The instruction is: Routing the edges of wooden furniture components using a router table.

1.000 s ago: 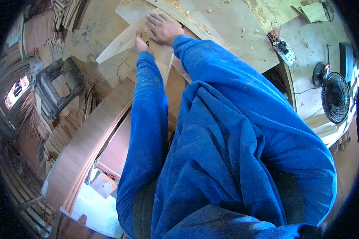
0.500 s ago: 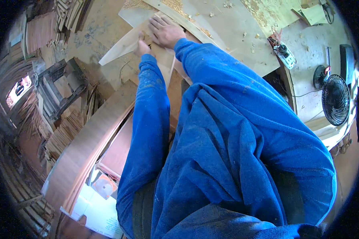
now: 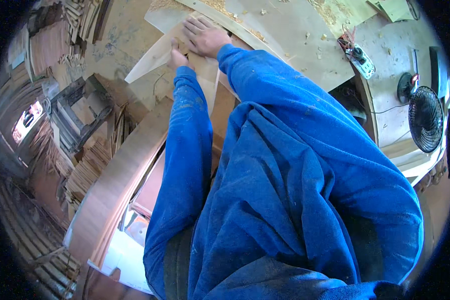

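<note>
My right hand [image 3: 205,37] lies palm down on pale thin wood sheeting at the top of the view, its fingers stretched out and close to each other. Just left of it and nearer to me, my left hand [image 3: 177,57] rests at the same wood. One digit of it points up and away; its other fingers are hidden, so its grip does not show. A pale wood sheet with a pointed end [image 3: 147,65] reaches out to the left from under the hands. Beyond the right hand, a long narrow wood strip [image 3: 240,30] runs diagonally across the worktop.
Wood shavings [image 3: 220,6] lie at the far edge. On the right are a power strip [image 3: 363,65] and a black fan [image 3: 426,119]. Stacked wood strips [image 3: 90,170] and a dark metal frame [image 3: 77,115] stand left. A curved wood panel [image 3: 120,175] runs beside my left arm.
The view has shifted slightly, and the surroundings with it. Both hands keep nearly the same place on the wood; the right fingers have barely moved.
</note>
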A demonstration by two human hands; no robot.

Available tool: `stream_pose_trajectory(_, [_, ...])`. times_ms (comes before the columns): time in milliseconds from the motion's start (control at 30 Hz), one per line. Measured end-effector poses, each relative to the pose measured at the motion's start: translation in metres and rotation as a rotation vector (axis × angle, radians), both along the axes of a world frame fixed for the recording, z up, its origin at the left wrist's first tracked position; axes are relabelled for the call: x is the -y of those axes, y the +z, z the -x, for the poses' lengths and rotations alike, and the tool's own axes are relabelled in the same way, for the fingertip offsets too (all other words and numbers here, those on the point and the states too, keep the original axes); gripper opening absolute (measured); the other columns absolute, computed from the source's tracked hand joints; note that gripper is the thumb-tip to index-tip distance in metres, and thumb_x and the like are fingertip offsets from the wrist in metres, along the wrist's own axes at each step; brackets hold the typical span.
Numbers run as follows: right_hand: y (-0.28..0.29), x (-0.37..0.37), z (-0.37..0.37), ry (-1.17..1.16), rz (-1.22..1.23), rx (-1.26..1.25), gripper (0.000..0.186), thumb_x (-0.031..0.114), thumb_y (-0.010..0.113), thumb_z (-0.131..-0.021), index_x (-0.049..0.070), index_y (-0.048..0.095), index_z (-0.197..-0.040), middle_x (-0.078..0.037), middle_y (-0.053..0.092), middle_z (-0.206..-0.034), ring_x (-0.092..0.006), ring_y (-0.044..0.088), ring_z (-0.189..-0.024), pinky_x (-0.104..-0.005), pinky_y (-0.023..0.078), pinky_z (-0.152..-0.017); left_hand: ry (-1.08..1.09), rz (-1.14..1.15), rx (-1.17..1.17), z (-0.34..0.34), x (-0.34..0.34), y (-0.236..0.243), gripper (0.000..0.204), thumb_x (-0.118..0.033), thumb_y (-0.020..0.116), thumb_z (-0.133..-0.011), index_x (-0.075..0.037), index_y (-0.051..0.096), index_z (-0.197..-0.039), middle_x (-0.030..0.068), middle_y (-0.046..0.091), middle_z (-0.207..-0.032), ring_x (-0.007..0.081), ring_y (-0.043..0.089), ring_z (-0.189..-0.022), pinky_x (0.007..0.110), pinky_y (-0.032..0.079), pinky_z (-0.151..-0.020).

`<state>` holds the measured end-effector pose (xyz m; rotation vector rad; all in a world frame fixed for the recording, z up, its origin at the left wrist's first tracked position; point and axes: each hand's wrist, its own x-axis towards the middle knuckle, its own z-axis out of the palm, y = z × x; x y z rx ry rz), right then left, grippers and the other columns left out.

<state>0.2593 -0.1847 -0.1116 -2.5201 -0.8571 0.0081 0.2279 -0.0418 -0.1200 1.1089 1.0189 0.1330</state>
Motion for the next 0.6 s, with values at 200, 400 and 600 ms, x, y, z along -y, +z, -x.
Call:
stream_pose_trajectory(200, [0.004,-0.009,-0.001,0.01,-0.036,-0.017,0.063,0.042,0.051,-0.1,0.001,0.053,-0.148,-0.012,0.044,-0.161,-0.027,0.034,-0.153,-0.0431,0.024,-0.128,-0.044,0.124,0.065,0.003,-0.019,-0.004,0.053,-0.04,0.064,-0.102,0.0,0.059,-0.137,0.0135,0.066,-0.133,0.0307,0.068,-0.113,0.044,0.056,-0.097])
stream_pose_trajectory(400, [0.0,-0.002,-0.001,-0.009,-0.015,-0.055,0.061,0.042,0.051,-0.1,0.004,0.053,-0.148,-0.01,0.044,-0.161,-0.026,0.035,-0.153,-0.043,0.026,-0.127,-0.057,-0.047,-0.036,-0.002,0.002,0.005,0.057,-0.046,0.058,-0.104,-0.002,0.058,-0.14,0.0135,0.064,-0.135,0.0306,0.066,-0.117,0.046,0.054,-0.1])
stream_pose_trajectory(600, [0.02,-0.015,0.0,0.016,-0.047,-0.054,0.061,0.041,0.052,-0.1,0.004,0.052,-0.149,-0.009,0.044,-0.162,-0.0243,0.035,-0.152,-0.0422,0.027,-0.128,-0.055,0.008,0.042,0.006,-0.034,-0.005,0.056,-0.046,0.058,-0.104,-0.002,0.058,-0.139,0.0122,0.064,-0.135,0.0289,0.065,-0.119,0.043,0.053,-0.101])
